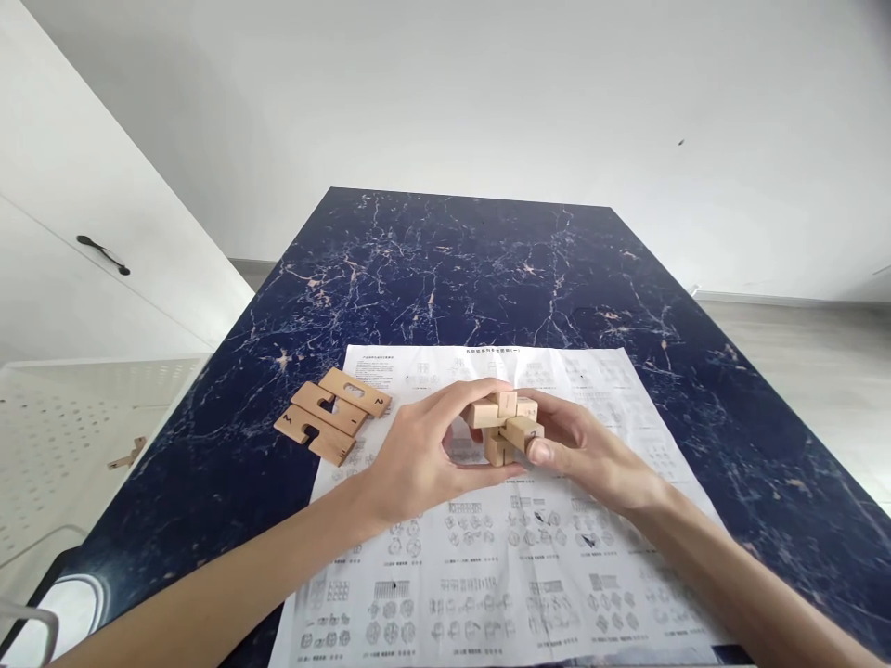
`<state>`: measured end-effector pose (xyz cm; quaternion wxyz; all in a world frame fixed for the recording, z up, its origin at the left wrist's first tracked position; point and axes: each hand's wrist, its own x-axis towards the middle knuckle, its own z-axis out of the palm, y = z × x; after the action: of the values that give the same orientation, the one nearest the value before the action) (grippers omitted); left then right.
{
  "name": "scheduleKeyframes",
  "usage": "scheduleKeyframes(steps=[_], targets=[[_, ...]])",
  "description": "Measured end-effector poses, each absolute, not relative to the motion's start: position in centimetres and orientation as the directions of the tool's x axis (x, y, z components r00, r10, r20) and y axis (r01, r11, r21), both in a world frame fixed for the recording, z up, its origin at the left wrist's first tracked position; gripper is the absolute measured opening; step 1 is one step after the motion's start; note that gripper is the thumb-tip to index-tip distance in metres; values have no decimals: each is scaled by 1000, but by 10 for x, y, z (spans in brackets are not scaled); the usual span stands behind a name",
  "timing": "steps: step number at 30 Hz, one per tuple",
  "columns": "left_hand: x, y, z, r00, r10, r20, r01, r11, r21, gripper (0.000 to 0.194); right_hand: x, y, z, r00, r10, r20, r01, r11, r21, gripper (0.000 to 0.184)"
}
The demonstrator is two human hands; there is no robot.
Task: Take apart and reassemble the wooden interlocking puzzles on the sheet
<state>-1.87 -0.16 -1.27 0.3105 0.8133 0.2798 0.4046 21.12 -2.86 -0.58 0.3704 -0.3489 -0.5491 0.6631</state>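
Above a printed instruction sheet (487, 566), both hands hold a wooden burr puzzle (502, 425) made of several interlocked light-wood blocks. My left hand (424, 445) grips it from the left, with fingers over the top and the thumb along the underside. On the other side, my right hand (585, 445) has its thumb against the end of a block that juts toward me; its other fingers are partly hidden behind the puzzle. To the left lie flat wooden pieces (332, 415) with cut-out slots and handwritten numbers, side by side and partly on the sheet's edge.
The sheet lies on a dark blue marble-patterned table (445, 269). A white cabinet (90, 213) with a black handle stands at the left. Below it, a white perforated surface (62, 445) carries a small wooden piece (128, 453). A pale wall rises beyond the table.
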Motion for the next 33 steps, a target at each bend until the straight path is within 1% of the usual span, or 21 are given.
scheduleKeyframes(steps=[4,7,11,14,17,19,21,23,24,28,33], targets=[[-19,-3,-12,518,694,500,231,-676,699,63,206,-32,-4,-469,879,-78,-107,-145,-984,58],[-19,-3,-11,528,696,486,226,-667,710,59,201,-33,-2,-485,870,-87,-105,-157,-982,57],[-19,-5,-8,542,730,416,224,-603,765,59,200,-34,-1,-480,876,-59,-85,-113,-990,56],[-19,-4,-5,534,770,349,205,-518,830,66,202,-34,-1,-480,877,-11,-64,-48,-997,56],[-19,-2,-2,503,816,286,160,-413,897,71,203,-35,-3,-401,915,50,39,71,-997,49],[-19,0,1,486,835,257,124,-357,926,68,204,-35,-7,-287,950,122,172,176,-969,42],[-18,1,2,490,839,235,100,-322,941,67,205,-36,-11,-201,955,218,334,276,-901,34],[-18,0,2,520,826,218,72,-297,952,68,207,-36,-13,-198,935,293,463,353,-813,26],[-18,-1,2,538,816,211,57,-285,957,69,207,-37,-14,-219,924,313,501,382,-777,24],[-18,-3,2,586,790,183,33,-248,968,71,209,-38,-13,-299,892,338,535,450,-715,20],[-17,-3,4,616,774,144,40,-213,976,68,208,-38,-9,-314,878,361,546,478,-688,22]])
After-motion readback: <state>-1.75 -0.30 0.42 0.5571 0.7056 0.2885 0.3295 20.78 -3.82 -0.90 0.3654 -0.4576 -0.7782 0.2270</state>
